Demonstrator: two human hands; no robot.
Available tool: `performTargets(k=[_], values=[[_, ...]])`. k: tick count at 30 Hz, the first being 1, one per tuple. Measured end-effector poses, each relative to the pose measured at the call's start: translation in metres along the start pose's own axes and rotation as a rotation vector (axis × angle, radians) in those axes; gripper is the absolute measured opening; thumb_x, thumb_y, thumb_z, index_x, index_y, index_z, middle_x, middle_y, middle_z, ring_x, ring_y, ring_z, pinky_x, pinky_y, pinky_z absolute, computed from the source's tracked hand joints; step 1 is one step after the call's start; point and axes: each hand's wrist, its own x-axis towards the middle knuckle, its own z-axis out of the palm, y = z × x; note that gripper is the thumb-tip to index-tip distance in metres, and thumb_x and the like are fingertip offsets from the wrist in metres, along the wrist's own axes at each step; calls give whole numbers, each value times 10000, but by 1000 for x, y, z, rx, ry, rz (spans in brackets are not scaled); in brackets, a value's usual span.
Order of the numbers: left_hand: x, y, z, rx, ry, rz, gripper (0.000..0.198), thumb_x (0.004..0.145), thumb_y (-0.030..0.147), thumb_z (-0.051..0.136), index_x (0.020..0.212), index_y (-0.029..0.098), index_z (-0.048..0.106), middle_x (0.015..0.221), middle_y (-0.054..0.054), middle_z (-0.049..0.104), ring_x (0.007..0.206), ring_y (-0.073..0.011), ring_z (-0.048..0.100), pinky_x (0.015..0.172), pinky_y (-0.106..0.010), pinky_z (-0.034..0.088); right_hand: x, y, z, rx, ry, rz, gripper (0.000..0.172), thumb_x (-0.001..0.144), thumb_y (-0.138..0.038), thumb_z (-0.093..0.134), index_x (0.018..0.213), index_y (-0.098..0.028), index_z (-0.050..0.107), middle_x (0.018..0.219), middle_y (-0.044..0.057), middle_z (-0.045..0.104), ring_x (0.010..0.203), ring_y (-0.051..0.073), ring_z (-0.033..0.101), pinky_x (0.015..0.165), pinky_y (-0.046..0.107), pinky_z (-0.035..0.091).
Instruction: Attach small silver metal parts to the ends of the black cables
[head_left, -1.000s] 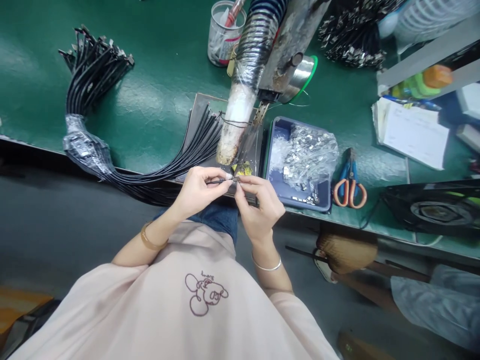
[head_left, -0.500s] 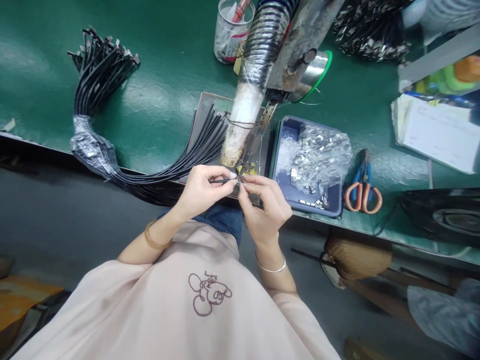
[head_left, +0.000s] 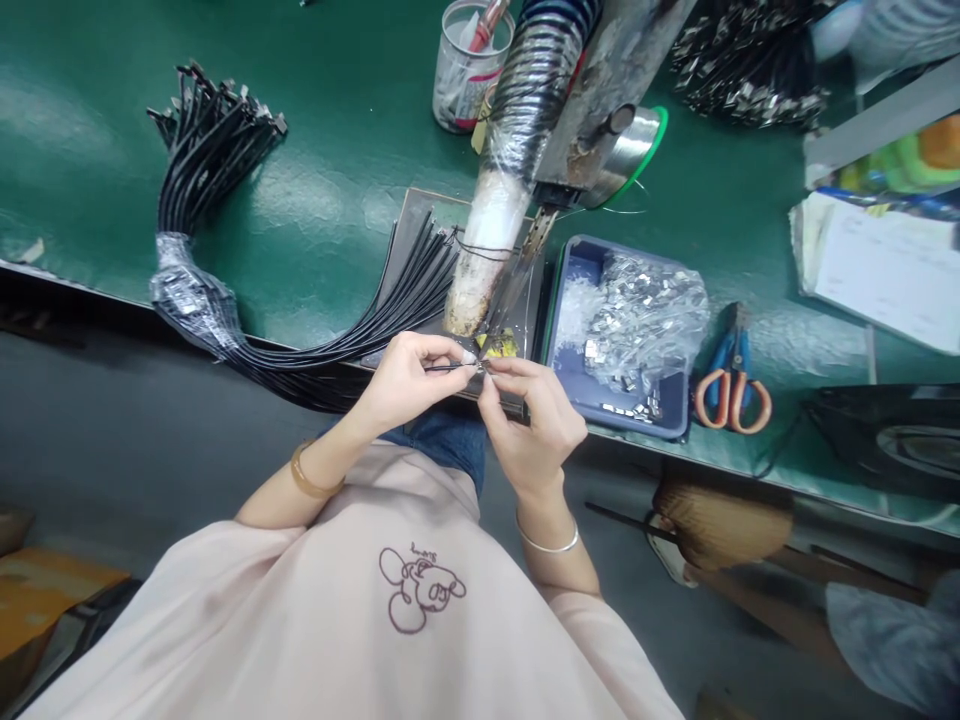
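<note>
My left hand (head_left: 417,378) pinches the end of a black cable (head_left: 442,369) between thumb and fingertips, at the bench's front edge. Facing it, my right hand (head_left: 534,412) has its fingertips closed on a tiny metal piece (head_left: 481,368) at that cable's tip; its exact kind is too small to make out. Just above the fingertips is the tip of a soldering machine's metal arm (head_left: 534,240), beside a dirty white suction pipe (head_left: 480,255). The cable bundle (head_left: 300,372) runs left from here, wrapped in clear film, with metal connectors at its far end.
Right of my hands is a blue tray (head_left: 637,420) with a plastic bag of small metal parts (head_left: 645,310). Beside it lie orange-handled cutters (head_left: 732,385). A solder spool (head_left: 637,150), a clear cup (head_left: 469,80) and papers (head_left: 885,265) are farther back. Another person's arm (head_left: 780,610) shows lower right.
The whole view has shifted slightly, so the bench things sit a little lower and farther right. Both hands keep their pinch at the cable tip, with the fingertips barely moved.
</note>
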Motion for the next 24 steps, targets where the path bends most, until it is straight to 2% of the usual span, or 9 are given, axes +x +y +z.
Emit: performTargets(k=[6,15,24], values=[[-1,0,0,-9,2,8,158,725,267,707,670,122,735,636,-23,675,584,-104,541,591,-226,470,1,1,0,-28,1,-32,198,866,-43,680,871,-222,597,883,36,771,804,148,766,733,237,620],[-2,-1,2,54,67,39,171,742,271,691,695,113,735,540,40,509,516,-63,360,493,-200,335,4,0,1,-49,-5,-27,167,885,-65,677,872,-219,613,894,37,772,809,141,763,744,231,620],[0,5,2,-12,60,4,130,697,250,701,661,133,745,615,-7,676,543,-92,516,521,-207,417,6,-3,-3,-42,-26,-28,186,878,-72,663,857,-242,590,915,25,779,826,153,770,723,256,623]])
